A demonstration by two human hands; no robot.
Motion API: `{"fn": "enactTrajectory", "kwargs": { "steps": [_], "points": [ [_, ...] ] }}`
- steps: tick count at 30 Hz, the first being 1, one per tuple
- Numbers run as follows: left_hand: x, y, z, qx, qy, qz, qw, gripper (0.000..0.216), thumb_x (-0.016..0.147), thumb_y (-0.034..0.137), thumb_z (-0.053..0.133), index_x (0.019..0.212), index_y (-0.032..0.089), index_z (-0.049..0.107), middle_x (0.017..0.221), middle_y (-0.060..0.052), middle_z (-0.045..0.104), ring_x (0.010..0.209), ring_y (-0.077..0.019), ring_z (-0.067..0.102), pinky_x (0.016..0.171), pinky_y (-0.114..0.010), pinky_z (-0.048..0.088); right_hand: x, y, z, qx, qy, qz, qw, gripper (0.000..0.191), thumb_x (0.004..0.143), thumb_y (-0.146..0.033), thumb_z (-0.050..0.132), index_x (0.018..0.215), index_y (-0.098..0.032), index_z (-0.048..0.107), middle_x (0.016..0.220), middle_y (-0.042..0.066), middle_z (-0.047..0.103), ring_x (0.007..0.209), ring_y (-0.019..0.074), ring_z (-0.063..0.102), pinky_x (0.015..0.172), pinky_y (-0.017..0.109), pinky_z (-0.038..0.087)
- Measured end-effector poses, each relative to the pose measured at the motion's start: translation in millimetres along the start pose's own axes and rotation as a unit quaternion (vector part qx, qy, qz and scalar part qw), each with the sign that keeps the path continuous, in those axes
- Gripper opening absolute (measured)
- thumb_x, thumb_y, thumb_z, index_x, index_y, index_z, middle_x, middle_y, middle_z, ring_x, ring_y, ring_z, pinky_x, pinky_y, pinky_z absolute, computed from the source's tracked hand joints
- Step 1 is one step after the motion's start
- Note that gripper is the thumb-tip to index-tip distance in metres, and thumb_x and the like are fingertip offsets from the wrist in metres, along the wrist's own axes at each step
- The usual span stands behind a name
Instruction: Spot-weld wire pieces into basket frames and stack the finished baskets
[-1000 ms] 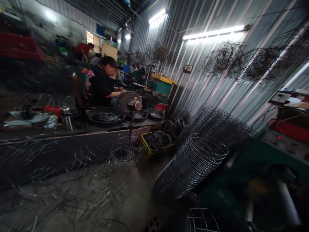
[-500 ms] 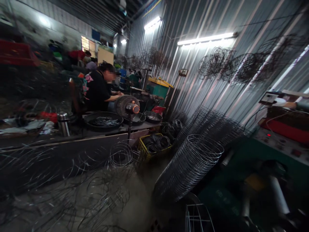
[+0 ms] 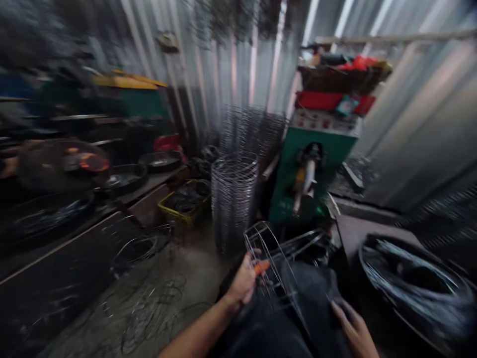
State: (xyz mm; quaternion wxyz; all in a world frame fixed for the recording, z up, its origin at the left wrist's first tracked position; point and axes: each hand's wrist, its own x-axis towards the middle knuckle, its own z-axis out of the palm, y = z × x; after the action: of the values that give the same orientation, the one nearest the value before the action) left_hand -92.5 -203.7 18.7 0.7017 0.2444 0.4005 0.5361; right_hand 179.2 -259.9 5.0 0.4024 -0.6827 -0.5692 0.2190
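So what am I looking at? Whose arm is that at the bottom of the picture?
This picture comes from a camera worn on a person's head, so it shows roughly what they see when they look down. The arm at the bottom is their own. Their left hand grips a small orange-handled tool, right beside a curved wire frame. Their right hand is open, beside their dark trousers. Ahead stands a tall stack of wire rings, next to a green machine. On the right, a black tub holds more wire.
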Motion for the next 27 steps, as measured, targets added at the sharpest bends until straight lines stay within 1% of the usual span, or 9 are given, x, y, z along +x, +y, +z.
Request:
{"fn": "enactTrajectory", "kwargs": {
  "steps": [2,4,6,9,13,16,21,24,27],
  "points": [
    [2.5,6.9,15.9,0.014,-0.008,-0.002,1.0,0.054,0.062,0.025,0.073,0.105,0.023,0.042,0.073,0.005,0.045,0.057,-0.0061,0.045,0.054,-0.025,0.05,11.6,-5.9,-5.9,0.044,-0.024,0.005,0.999,0.04,0.069,-0.06,0.055,0.073,-0.022,0.067,0.074,0.007,0.066,0.073,0.0263,0.061,0.065,0.033,0.05],
    [4.6,8.1,28.1,0.024,-0.01,-0.004,1.0,0.054,0.061,0.024,0.074,0.105,0.023,0.043,0.074,0.005,0.046,0.057,-0.0058,0.045,0.057,-0.027,0.052,39.5,-16.4,-8.4,0.077,-0.047,-0.002,0.996,0.038,0.071,-0.056,0.055,0.072,-0.02,0.063,0.067,0.005,0.062,0.065,0.0212,0.058,0.061,0.03,0.047],
    [5.5,4.5,36.0,0.025,-0.01,-0.005,1.0,0.054,0.061,0.023,0.074,0.105,0.023,0.043,0.074,0.006,0.046,0.058,-0.0057,0.045,0.06,-0.029,0.053,68.0,-27.1,-7.0,0.111,-0.065,0.005,0.992,0.037,0.071,-0.055,0.055,0.066,-0.019,0.059,0.058,0.002,0.055,0.055,0.0168,0.051,0.053,0.027,0.043],
    [6.5,-5.4,41.1,0.016,-0.004,0.004,1.0,0.053,0.064,0.027,0.072,0.108,0.023,0.042,0.076,0.005,0.049,0.06,-0.0067,0.048,0.063,-0.032,0.054,95.2,-37.8,2.8,0.186,-0.091,0.018,0.978,0.036,0.07,-0.053,0.056,0.062,-0.018,0.055,0.054,0.0,0.051,0.05,0.0132,0.046,0.05,0.026,0.039],
    [9.4,-16.2,39.9,0.006,0.02,0.006,1.0,0.056,0.063,0.029,0.073,0.109,0.023,0.042,0.077,0.004,0.051,0.059,-0.0064,0.049,0.064,-0.031,0.054,111.4,-39.9,18.8,0.312,-0.085,0.094,0.942,0.034,0.067,-0.051,0.06,0.067,-0.018,0.053,0.056,-0.002,0.05,0.048,0.011,0.046,0.046,0.023,0.037],
    [11.7,-20.1,35.6,0.006,0.032,0.002,0.999,0.058,0.061,0.027,0.074,0.109,0.023,0.042,0.076,0.005,0.05,0.059,-0.0059,0.048,0.063,-0.029,0.053,120.3,-37.7,28.5,0.351,-0.097,0.132,0.922,0.036,0.064,-0.051,0.064,0.068,-0.017,0.053,0.058,-0.002,0.051,0.047,0.0102,0.048,0.043,0.021,0.035],
    [18.5,-22.0,25.8,0.001,0.039,-0.003,0.999,0.057,0.063,0.026,0.074,0.109,0.023,0.041,0.076,0.005,0.05,0.059,-0.0059,0.048,0.061,-0.027,0.052,131.2,-33.9,44.1,0.34,-0.135,0.138,0.92,0.036,0.068,-0.053,0.061,0.07,-0.018,0.052,0.056,-0.002,0.051,0.045,0.0095,0.048,0.04,0.019,0.034],
    [24.7,-20.1,20.8,-0.009,0.051,-0.015,0.999,0.056,0.061,0.029,0.074,0.107,0.023,0.042,0.075,0.005,0.05,0.058,-0.0061,0.048,0.059,-0.026,0.051,137.8,-32.7,53.5,0.331,-0.138,0.125,0.925,0.038,0.07,-0.054,0.06,0.07,-0.018,0.052,0.056,-0.003,0.051,0.045,0.0089,0.047,0.04,0.019,0.033],
    [31.9,-15.7,16.6,-0.009,0.06,-0.029,0.998,0.055,0.06,0.026,0.073,0.105,0.023,0.041,0.073,0.006,0.048,0.056,-0.0058,0.047,0.058,-0.026,0.051,146.3,-31.9,63.4,0.336,-0.136,0.119,0.924,0.039,0.068,-0.055,0.063,0.068,-0.017,0.052,0.058,-0.002,0.051,0.048,0.009,0.048,0.042,0.019,0.034]
  ]
}}
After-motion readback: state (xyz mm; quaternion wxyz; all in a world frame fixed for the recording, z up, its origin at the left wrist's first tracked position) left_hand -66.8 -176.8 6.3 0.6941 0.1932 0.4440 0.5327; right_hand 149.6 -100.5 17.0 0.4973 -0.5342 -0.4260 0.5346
